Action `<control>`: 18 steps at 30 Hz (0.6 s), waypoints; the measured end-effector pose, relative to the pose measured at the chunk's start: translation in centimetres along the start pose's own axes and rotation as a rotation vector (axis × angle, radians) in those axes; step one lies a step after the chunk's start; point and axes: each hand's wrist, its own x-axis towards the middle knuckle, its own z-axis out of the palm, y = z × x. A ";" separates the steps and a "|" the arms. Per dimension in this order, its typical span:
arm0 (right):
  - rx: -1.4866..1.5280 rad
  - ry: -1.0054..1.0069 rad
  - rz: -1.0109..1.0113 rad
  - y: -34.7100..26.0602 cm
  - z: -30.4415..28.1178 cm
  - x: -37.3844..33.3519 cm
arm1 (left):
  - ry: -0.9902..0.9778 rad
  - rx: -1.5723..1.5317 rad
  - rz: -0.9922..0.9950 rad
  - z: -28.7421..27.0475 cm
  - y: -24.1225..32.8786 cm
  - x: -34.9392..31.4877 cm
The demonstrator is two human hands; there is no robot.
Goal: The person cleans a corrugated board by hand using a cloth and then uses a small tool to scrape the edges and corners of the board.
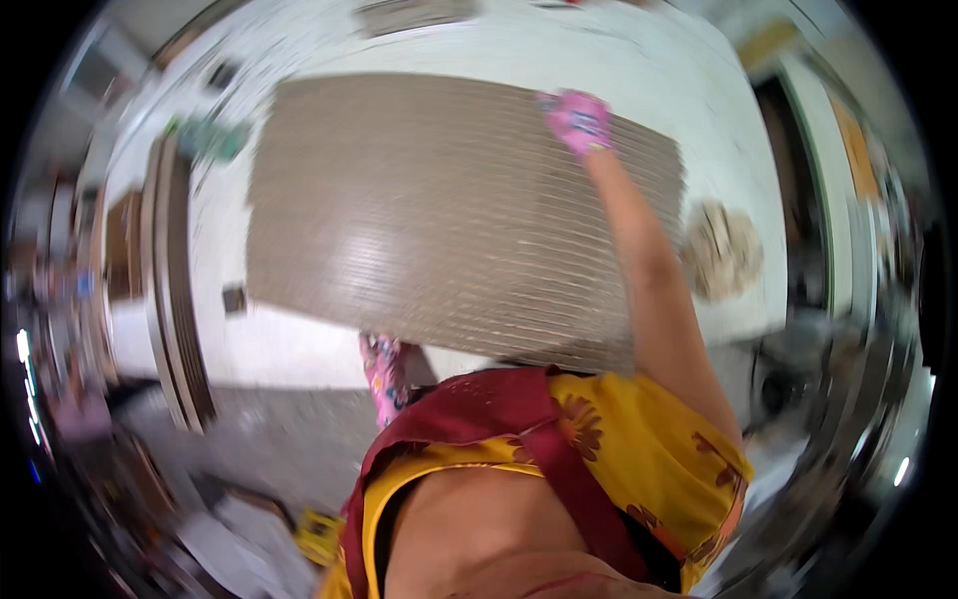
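A large grey-brown ribbed panel (419, 210) lies across the white worktable (299, 344), its grooves clearest toward the right. My right arm is stretched over the panel, and my right hand (579, 122), in a pink patterned glove, is at the far edge. Its fingers look closed, but blur hides what, if anything, is in them. My left hand (383, 374), in a pink floral glove, is at the panel's near edge, left of my body. The fingers bend against that edge and seem to grip it, partly hidden beneath.
A crumpled beige cloth (722, 252) lies right of the panel. On the left are a small dark block (234, 299), greenish clear plastic (212, 140) and stacked long boards (172, 280). Another ribbed piece (417, 14) lies at the far side. A yellow object (317, 536) sits lower left.
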 end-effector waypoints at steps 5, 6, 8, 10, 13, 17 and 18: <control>0.083 -0.116 -0.009 1.9 0.6 -2.2 | -0.055 0.054 0.078 -2.1 -0.3 1.0; 0.085 -0.079 -0.018 2.2 1.2 -2.8 | -0.065 0.055 0.082 -2.0 0.0 0.5; 0.077 -0.076 -0.009 2.3 2.2 -3.8 | -0.102 0.071 0.084 -3.3 -0.6 1.5; 0.060 -0.140 0.000 1.3 0.9 -4.3 | -0.126 0.093 0.086 -4.3 -0.2 1.9; 0.062 -0.070 0.015 1.1 1.7 -4.3 | -0.202 0.161 0.095 -6.5 -0.1 4.0; 0.113 -0.059 0.073 1.0 2.1 -5.3 | -0.352 0.285 0.117 -6.8 2.0 4.9; 0.115 -0.020 0.067 0.8 2.0 -5.9 | -0.456 0.279 0.156 -7.7 1.9 5.9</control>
